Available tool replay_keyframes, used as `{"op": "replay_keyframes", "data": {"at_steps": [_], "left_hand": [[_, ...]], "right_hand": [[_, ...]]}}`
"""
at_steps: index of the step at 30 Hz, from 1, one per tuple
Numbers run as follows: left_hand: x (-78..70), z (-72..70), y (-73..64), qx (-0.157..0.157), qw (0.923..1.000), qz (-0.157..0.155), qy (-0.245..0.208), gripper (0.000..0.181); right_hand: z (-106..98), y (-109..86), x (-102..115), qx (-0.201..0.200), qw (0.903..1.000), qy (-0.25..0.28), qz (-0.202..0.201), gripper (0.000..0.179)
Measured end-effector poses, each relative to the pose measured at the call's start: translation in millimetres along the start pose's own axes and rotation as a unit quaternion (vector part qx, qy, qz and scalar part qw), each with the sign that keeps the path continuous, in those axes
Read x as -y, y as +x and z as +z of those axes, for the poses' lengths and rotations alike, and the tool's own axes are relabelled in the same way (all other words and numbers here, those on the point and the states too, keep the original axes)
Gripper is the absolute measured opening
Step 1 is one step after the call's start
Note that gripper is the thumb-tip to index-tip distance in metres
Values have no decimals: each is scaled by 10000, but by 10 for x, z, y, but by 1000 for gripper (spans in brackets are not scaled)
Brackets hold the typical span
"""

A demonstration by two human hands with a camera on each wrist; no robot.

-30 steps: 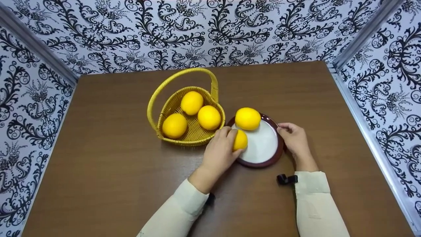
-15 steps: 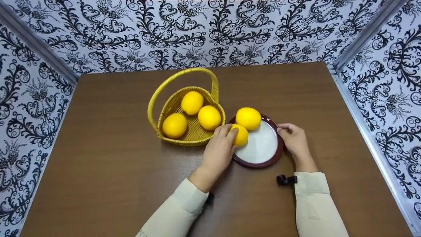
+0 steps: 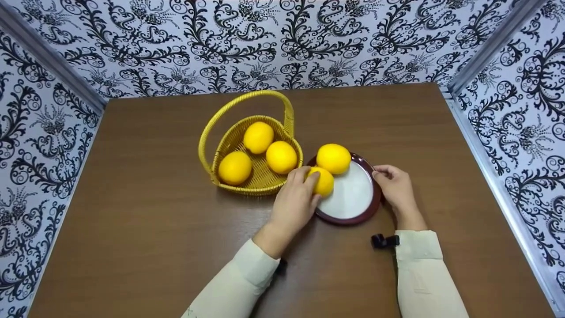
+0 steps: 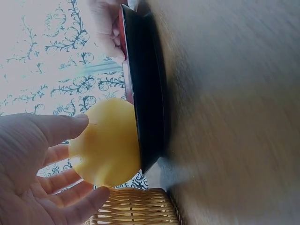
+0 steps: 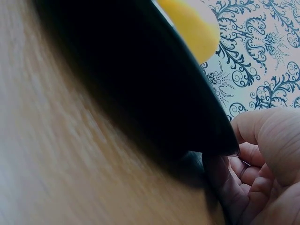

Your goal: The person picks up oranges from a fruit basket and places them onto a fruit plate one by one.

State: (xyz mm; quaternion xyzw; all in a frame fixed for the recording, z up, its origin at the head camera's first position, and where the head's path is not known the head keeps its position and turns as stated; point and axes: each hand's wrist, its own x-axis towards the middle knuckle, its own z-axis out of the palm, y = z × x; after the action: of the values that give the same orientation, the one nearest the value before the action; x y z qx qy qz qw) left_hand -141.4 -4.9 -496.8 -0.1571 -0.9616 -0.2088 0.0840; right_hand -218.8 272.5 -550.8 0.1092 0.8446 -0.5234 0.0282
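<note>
My left hand [image 3: 292, 201] holds a yellow lemon [image 3: 325, 182] at the left side of a round plate [image 3: 373, 206] with a dark red rim and white middle. In the left wrist view the thumb and fingers curl round this lemon [image 4: 110, 145], its lower side right at the plate's rim. A second lemon [image 3: 334, 159] sits at the back of the plate, against the first. At the plate's right edge my right hand [image 3: 396, 187] pinches the rim between thumb and fingers. The right wrist view shows the plate's dark underside [image 5: 136, 79] tilted up there.
Close to the plate's left stands a yellow woven basket [image 3: 229, 190] with a tall handle [image 3: 238, 100]. Three lemons lie inside, one of them [image 3: 235, 168] at the front left. Patterned walls [image 3: 282, 44] border the brown table [image 3: 154, 247] at the back and sides.
The left hand's lemon has shifted slightly away from me, up to the second lemon on the plate. My right hand keeps its grip on the rim, and the basket stays put.
</note>
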Motion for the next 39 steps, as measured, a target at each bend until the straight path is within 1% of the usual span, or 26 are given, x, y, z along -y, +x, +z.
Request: {"op": "replay_keyframes", "data": {"at_steps": [10,14,19,24,26,30,35,39], "left_hand": [[-1,-37,-3,-78,9999,-71,-28,49],[9,-65,10,-205,9996,-147,-160,48],[31,-122,32,-619,9974,-155,-345,42],[79,-175,58,-1164,9918,-107,-513,37],[109,-191,70,-1336,9894,-122,-546,37],[182,-211,98,-1520,9866,-252,-544,38],[311,-192,147,-1613,9843,-529,-481,42],[437,-145,185,-1586,9819,-886,-533,47]], "right_hand": [[-7,3,1,13,10000,-19,4,30],[-13,-4,5,31,10000,-59,2,31],[-19,-13,6,46,9999,-99,-61,31],[-13,-15,6,10,9999,-89,-61,31],[-10,-13,4,-9,9999,-89,-52,31],[-6,-8,3,-38,10000,-82,-12,31],[-6,-1,4,-32,9999,-100,7,31],[-4,-5,10,-12,9999,-123,42,31]]}}
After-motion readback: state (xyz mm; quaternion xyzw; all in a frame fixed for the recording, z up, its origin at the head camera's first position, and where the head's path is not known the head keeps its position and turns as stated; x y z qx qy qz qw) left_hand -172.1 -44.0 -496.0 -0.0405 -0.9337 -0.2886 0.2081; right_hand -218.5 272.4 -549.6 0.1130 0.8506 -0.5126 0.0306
